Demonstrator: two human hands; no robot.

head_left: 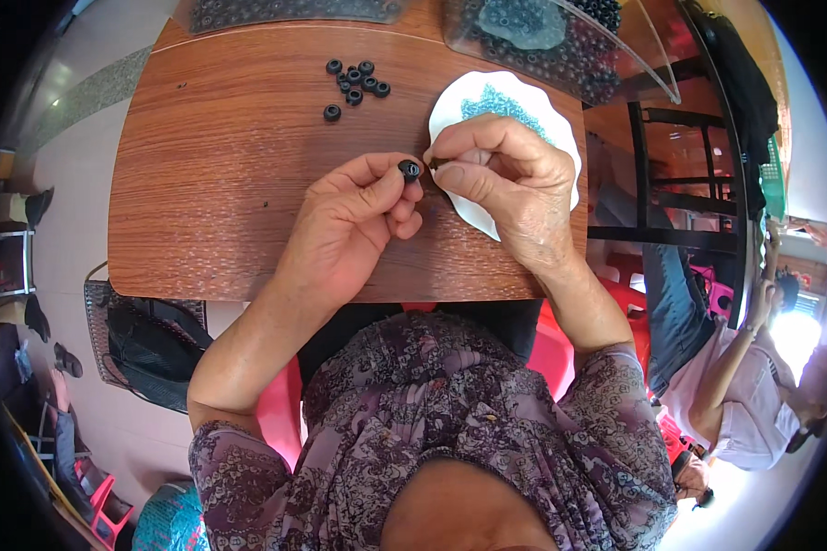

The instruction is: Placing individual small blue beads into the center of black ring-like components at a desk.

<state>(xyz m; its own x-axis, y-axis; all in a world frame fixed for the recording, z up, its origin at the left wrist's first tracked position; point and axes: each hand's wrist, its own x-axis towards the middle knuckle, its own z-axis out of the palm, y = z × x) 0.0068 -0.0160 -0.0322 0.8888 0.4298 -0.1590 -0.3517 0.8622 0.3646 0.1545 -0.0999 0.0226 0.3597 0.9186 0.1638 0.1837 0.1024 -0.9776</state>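
Between the thumb and forefinger of my left hand [354, 207] is a small round black part [410, 170], its pale centre facing up. My right hand [515, 179] is closed in a pinch just to the right of it. A small dark piece [439, 163] shows at those fingertips, too small to name. Under my right hand lies a white scalloped plate [446, 112] with a heap of small clear light-blue pieces [505, 104]. Beyond my left hand, several black ring-shaped parts [355, 77] sit in a cluster on the wooden table [202, 184].
Two clear bins, a left one [289, 11] and a right one [560, 50], stand at the far edge with many small parts inside. A dark metal frame [689, 174] is right of the table. Left below stands a black basket [152, 349]. Another person [744, 395] sits at right.
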